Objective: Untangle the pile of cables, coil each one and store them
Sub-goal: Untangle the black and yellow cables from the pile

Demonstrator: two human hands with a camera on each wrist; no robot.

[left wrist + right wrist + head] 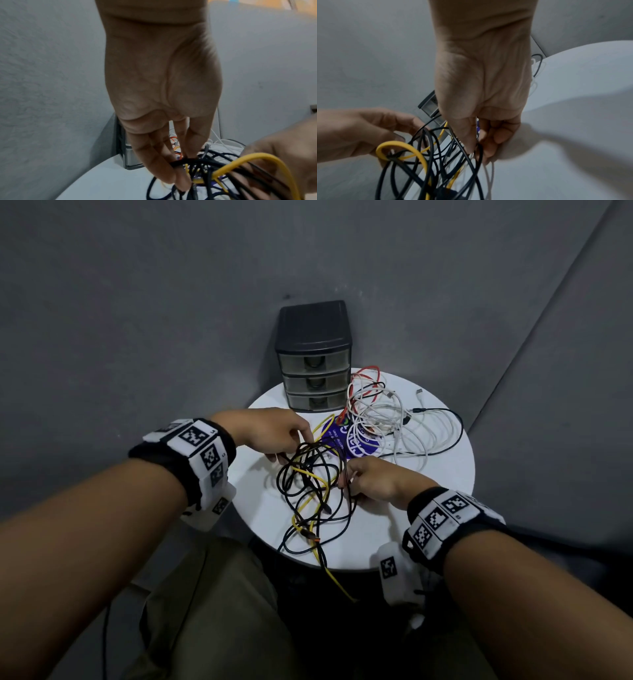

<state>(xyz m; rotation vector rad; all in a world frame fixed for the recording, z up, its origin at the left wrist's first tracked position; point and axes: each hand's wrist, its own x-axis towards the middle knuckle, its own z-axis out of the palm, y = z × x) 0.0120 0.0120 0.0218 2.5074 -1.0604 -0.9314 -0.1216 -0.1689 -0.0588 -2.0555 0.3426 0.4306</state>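
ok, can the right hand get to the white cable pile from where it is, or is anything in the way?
Probably yes, once free. The white cable pile lies just beyond the right hand with bare round table between, but that hand pinches a black cable of the near tangle, so it must let go first.

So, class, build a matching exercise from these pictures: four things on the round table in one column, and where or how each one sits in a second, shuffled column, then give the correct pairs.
Things:
1. black and yellow cable tangle
2. white and red cable pile
3. drawer unit
4. purple sticker

Places or states:
A. at the table's far edge, all three drawers closed
B. flat on the tabletop, partly under cables
C. gripped from both sides by the left hand and right hand
D. loose, right of the drawers, no hand on it

Pairs: 1-C, 2-D, 3-A, 4-B
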